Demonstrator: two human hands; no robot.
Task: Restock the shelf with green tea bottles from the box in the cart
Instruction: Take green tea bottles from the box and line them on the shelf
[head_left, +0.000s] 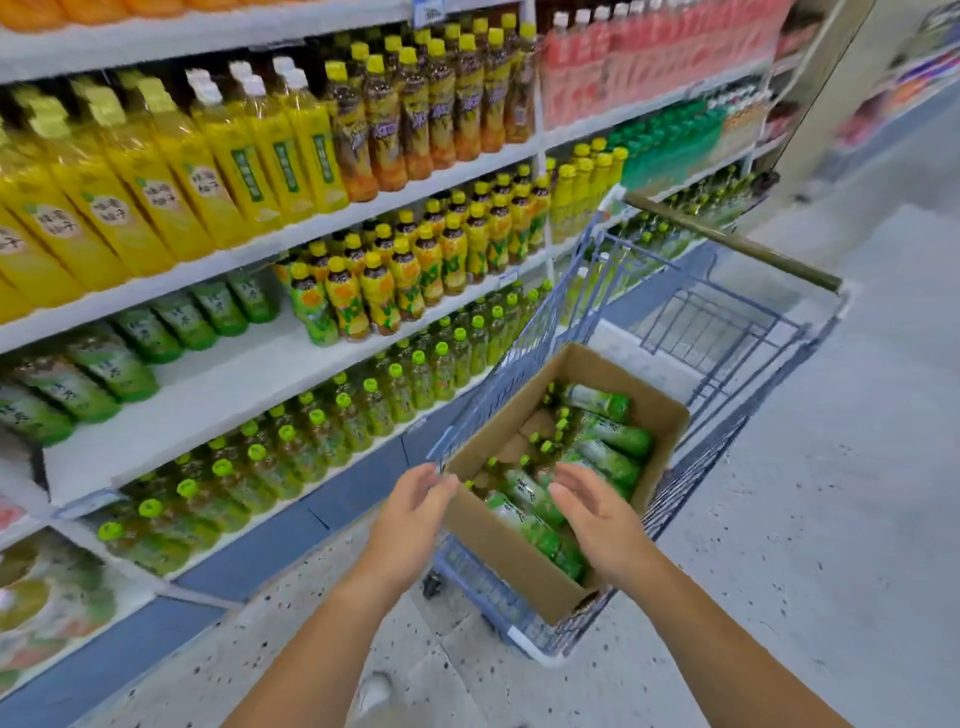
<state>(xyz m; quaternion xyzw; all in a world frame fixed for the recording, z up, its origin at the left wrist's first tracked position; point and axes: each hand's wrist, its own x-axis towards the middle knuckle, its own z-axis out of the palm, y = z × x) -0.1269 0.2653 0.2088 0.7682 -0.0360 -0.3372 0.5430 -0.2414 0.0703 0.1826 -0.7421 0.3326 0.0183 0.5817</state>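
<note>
An open cardboard box (511, 556) sits in a blue wire cart (748, 364) and holds several green tea bottles (610, 434) lying on their sides. My left hand (410, 514) hovers at the box's near left corner, fingers relaxed and holding nothing. Over the bottles at the near end of the box, my right hand (597, 512) is spread with its fingers loosely curved, empty. The white shelf (218, 395) at the left has a bare stretch in front of a few green tea bottles (111, 366) at its back.
Rows of yellow and green drink bottles (395, 291) fill the other shelves at the left. Below the bare shelf, green-capped bottles (291, 447) stand in rows. The cart's wooden handle (737, 241) points away at the right. Speckled floor (831, 519) lies to the right.
</note>
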